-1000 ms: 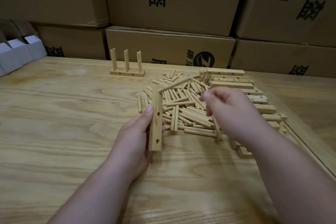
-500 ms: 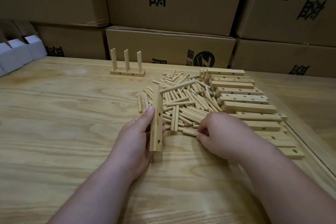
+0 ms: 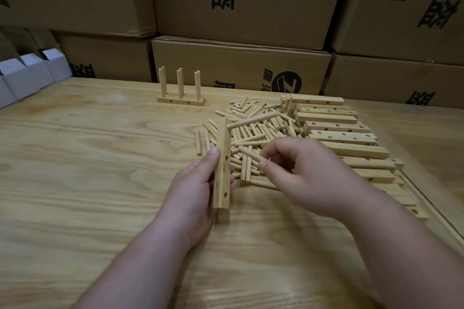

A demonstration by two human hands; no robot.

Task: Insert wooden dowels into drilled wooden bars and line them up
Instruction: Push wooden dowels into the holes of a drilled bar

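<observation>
My left hand (image 3: 193,190) grips a drilled wooden bar (image 3: 222,173) held on end, its holes facing right. One dowel (image 3: 251,120) sticks out of the bar's top hole toward the right. My right hand (image 3: 306,173) pinches a loose dowel (image 3: 251,155) just right of the bar, near its middle hole. Behind both hands lies a pile of loose dowels (image 3: 253,130). A row of drilled bars (image 3: 336,128) lies to the right of the pile. At the back stands a finished bar with three upright dowels (image 3: 180,93).
The wooden table (image 3: 100,183) has a raised edge (image 3: 426,198) on the right. Stacked cardboard boxes (image 3: 241,65) close off the back. Small white boxes (image 3: 27,75) sit at the far left.
My right hand dropped from the inserted dowel to the pile, picked up a dowel and has lifted it toward the bar. My left hand and the bar have stayed in place.
</observation>
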